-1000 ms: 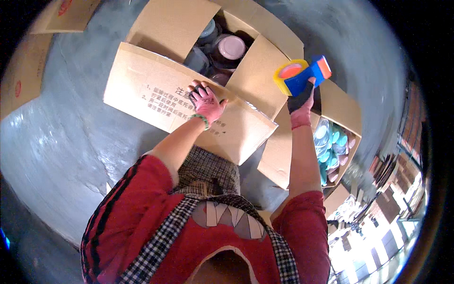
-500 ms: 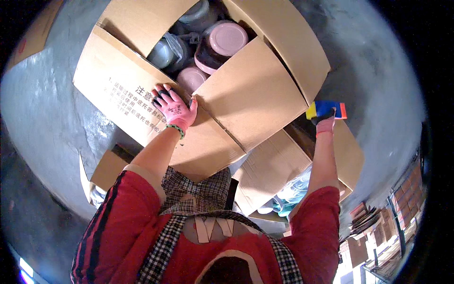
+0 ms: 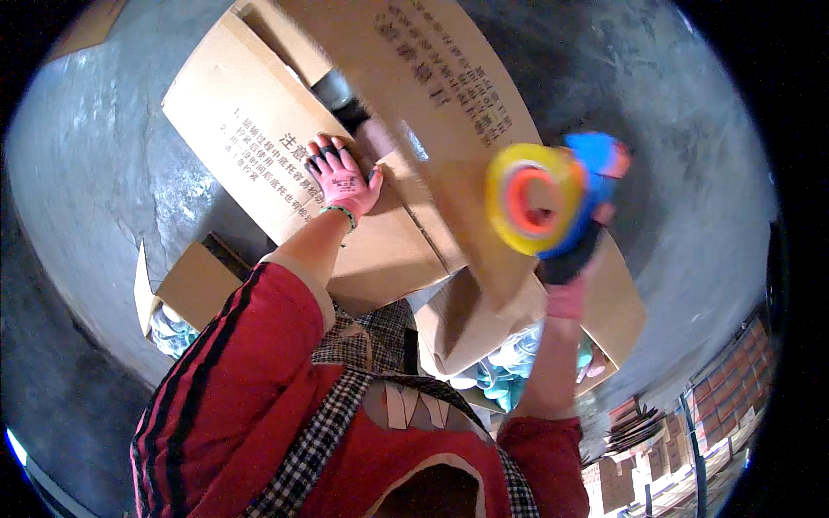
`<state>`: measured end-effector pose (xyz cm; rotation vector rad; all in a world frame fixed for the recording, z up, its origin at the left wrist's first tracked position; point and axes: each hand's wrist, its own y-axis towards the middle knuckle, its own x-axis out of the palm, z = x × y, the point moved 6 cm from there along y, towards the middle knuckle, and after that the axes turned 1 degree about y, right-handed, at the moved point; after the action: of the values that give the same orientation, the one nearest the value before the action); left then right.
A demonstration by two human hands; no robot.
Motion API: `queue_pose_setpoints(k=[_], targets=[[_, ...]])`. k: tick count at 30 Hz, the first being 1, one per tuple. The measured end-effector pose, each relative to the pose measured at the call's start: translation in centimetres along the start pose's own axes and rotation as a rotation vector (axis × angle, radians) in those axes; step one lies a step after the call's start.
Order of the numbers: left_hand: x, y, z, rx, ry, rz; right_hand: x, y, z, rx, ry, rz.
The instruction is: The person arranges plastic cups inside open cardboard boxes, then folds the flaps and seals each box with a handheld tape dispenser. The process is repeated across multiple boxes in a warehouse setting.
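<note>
Across the printed near flap [image 3: 281, 186] of the big carton [image 3: 380, 259], my left hand [image 3: 345, 181] lies flat, fingers a bit spread, holding nothing. Thumb sticks out rightward, just beside the slanting edge of the raised far flap [image 3: 440, 121]. That flap's long axis runs upper left to lower right, leaning over the opening; only a narrow gap separates it from the near flap, with a pink lid [image 3: 374, 138] and a grey rounded top [image 3: 332, 89] showing through.

Right hand [image 3: 574, 255]: fingers closed around a blue tape dispenser [image 3: 596, 164], its yellow tape roll [image 3: 503, 198] on the side toward the flaps. Dispenser sits to the right of the gap, over or beside the raised flap's lower part (blurred, can't tell if they touch). Left hand is the nearer one to the gap.

Further out: a smaller carton of teal and clear pieces [image 3: 509, 388] below right, another carton [image 3: 200, 281] at lower left, both on smooth grey floor [image 3: 104, 216]. Off to the far right, a stack of flattened cardboard [image 3: 637, 429] and boxes by bright light.
</note>
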<state>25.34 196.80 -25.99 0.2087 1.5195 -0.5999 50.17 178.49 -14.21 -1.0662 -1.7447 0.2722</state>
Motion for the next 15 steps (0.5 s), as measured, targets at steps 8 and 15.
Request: queue_pose_setpoints(k=[8, 15], targets=[[-0.3, -0.2, -0.4, 0.028, -0.19, -0.07, -6.4, -0.6, 13.7, -0.337, -0.538, 0.755], [-6.4, 6.6, 0.5, 0.835, -0.071, -0.141, -6.7, -0.7, 13.1, -0.185, -0.51, 0.774]])
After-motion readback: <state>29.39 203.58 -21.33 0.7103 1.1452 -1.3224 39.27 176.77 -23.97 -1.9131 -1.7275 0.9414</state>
